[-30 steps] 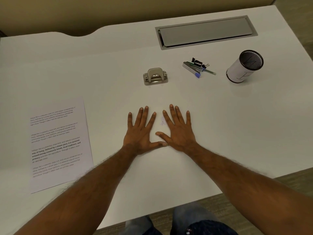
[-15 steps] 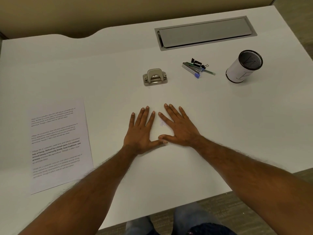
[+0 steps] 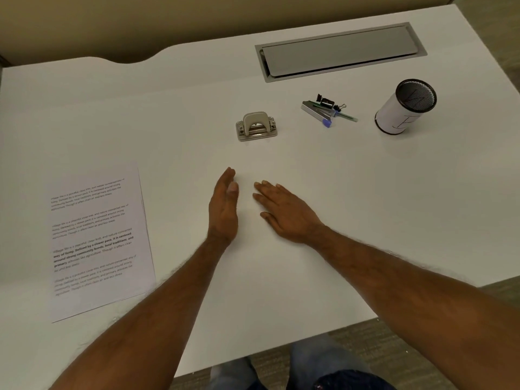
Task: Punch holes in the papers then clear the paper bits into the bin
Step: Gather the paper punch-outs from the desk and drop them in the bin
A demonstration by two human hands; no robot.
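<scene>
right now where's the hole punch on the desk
In the head view the hole punch sits on the white desk just beyond both hands, left of the small pile of clips and pens and well right of the printed papers.

The hole punch (image 3: pixel 256 126), a small grey metal one, sits upright with its lever up, beyond my fingertips (image 3: pixel 229 171) and apart from them. The papers (image 3: pixel 95 237), a flat stack of white printed sheets, lie well to the left of my fingers. The bin (image 3: pixel 405 106), a paper-wrapped black mesh cylinder, stands far right of them.
</scene>
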